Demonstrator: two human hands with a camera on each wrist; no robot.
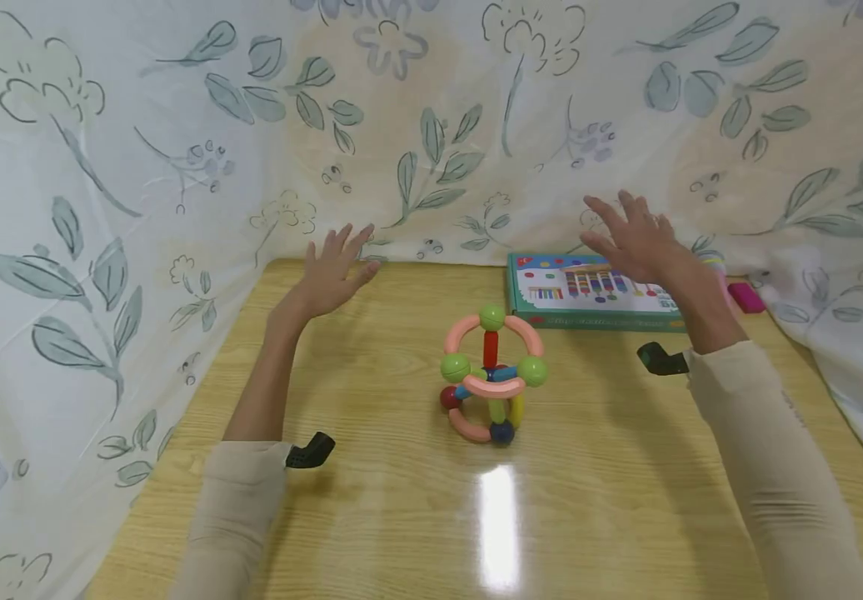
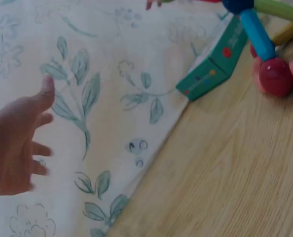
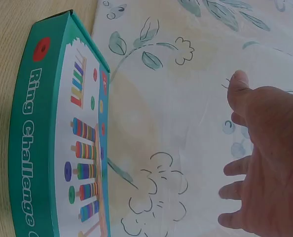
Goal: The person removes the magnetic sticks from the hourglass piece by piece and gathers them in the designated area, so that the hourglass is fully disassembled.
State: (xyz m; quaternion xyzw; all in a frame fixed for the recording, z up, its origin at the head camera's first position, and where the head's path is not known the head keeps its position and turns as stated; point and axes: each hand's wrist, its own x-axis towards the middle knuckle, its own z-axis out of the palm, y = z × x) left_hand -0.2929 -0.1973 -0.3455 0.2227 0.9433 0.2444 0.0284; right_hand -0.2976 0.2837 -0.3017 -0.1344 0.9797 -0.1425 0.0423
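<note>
Both hands are raised with fingers spread, holding nothing. My left hand (image 1: 329, 273) is over the far left part of the table, and the left wrist view shows it (image 2: 18, 143) against the flowered cloth. My right hand (image 1: 637, 237) overlaps a green "Ring Challenge" box (image 1: 596, 320) in the head view; the right wrist view has the hand (image 3: 272, 148) beside the box (image 3: 33, 143). Between the arms stands a toy built of colored rods and balls (image 1: 493, 387), with green balls and pink curved rods on top, and red and dark blue balls (image 2: 276, 77) lower down.
A flowered cloth (image 1: 431, 100) hangs behind and to the sides of the wooden table (image 1: 386, 517). At the back right, past the box, lies a small magenta block (image 1: 746, 297). Black wrist cameras (image 1: 311, 451) stick out from both sleeves.
</note>
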